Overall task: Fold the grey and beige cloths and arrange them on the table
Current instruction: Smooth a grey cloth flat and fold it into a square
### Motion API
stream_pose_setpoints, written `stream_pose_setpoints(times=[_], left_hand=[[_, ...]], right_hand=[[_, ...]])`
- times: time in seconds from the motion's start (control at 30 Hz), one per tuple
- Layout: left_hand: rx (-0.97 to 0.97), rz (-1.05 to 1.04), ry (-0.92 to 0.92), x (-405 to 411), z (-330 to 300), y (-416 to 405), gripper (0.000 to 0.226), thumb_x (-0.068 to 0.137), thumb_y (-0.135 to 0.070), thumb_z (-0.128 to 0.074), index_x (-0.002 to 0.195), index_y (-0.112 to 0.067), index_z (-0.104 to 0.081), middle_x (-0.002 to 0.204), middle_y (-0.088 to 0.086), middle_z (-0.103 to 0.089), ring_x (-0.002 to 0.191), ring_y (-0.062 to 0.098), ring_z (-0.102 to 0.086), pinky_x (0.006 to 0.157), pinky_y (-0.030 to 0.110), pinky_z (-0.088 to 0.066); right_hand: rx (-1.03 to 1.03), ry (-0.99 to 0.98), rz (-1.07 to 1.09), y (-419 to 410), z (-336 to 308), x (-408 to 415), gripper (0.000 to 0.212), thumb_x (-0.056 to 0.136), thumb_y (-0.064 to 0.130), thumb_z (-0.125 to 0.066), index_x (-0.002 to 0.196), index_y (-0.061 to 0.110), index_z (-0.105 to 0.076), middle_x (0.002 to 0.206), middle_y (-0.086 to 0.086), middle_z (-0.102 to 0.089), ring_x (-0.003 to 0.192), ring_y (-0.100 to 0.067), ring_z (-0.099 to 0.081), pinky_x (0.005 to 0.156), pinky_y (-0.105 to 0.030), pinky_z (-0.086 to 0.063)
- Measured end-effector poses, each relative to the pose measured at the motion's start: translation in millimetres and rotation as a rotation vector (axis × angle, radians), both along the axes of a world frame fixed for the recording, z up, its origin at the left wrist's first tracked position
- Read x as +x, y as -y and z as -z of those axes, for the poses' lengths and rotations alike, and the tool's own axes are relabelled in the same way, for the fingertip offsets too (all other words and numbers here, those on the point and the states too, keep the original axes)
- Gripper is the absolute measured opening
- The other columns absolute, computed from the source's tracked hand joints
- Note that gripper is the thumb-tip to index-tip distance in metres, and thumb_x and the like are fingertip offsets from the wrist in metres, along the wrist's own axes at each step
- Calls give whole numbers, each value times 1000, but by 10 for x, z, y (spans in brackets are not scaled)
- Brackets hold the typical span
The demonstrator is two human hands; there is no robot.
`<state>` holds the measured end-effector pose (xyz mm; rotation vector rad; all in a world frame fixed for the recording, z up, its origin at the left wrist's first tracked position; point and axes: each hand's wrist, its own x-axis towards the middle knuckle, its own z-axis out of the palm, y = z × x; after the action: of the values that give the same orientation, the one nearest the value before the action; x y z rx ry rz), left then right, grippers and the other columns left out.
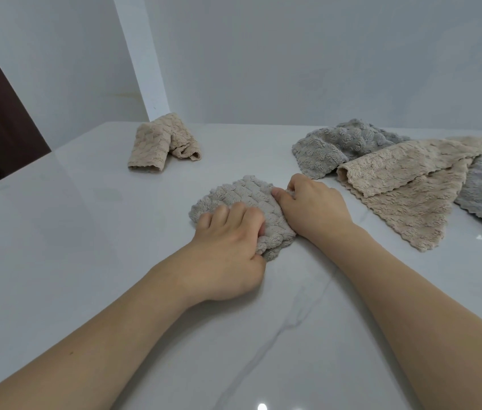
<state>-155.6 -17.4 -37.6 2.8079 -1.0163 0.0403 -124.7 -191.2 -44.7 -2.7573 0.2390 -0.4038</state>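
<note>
Diagonally, grey cloth (244, 202) under hands (266, 229).

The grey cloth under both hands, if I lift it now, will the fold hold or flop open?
The grey cloth would probably flop open: its plush pile bunches where the left hand and right hand grip it. It looks light, like the loose beige cloth draped limply nearby. On the glossy table it may slide when pushed.

Readable text: none on anything in view.
Labels or tags: none legible on any cloth.
Brands: none to be read.
Numbers: none to be read.
Signs: none to be read.
</note>
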Motion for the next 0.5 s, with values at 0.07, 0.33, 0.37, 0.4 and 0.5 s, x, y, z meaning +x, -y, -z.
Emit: stream_pose_setpoints(times=[0.07,0.33,0.37,0.4,0.5], left_hand=[[4,-7,-46,-30,-18,-6,31,69,-30,-37,98,-29,-26,102,-8,-24,95,17,-21,90,30,-19],[-65,5,-257,7,-89,-59,9,76,-43,-37,79,-35,-32,100,-13,-33,100,15,-25,90,31,-18],[-108,15,-272,50,-91,-72,7,83,-41,-36,77,-37,-36,99,-14,-37,102,14,-29,92,31,-19],[-189,11,-289,89,-84,-87,12,85,-38,-34,77,-38,-43,98,-16,-42,104,12,-32,96,31,-20],[-376,-4,-291,152,-71,-130,18,91,-21,-44,85,-35,-54,93,-18,-53,101,7,-42,98,32,-27]], right_hand=[[2,-5,-1,3,-10,-5,30,98,46,-39,92,18,-47,107,-9,-65,103,-31,-56,82,-39,-34],[25,18,0,2,-12,-8,30,98,46,-40,90,17,-46,105,-10,-65,101,-32,-56,78,-37,-31],[31,21,0,0,-12,-12,31,98,46,-40,89,17,-46,104,-10,-65,100,-32,-56,77,-37,-31],[33,22,-2,2,-14,-14,31,98,46,-40,90,17,-46,103,-10,-65,99,-32,-56,77,-37,-31],[29,22,-1,1,-22,-20,32,98,47,-40,90,17,-46,102,-10,-65,99,-32,-56,77,-36,-30]])
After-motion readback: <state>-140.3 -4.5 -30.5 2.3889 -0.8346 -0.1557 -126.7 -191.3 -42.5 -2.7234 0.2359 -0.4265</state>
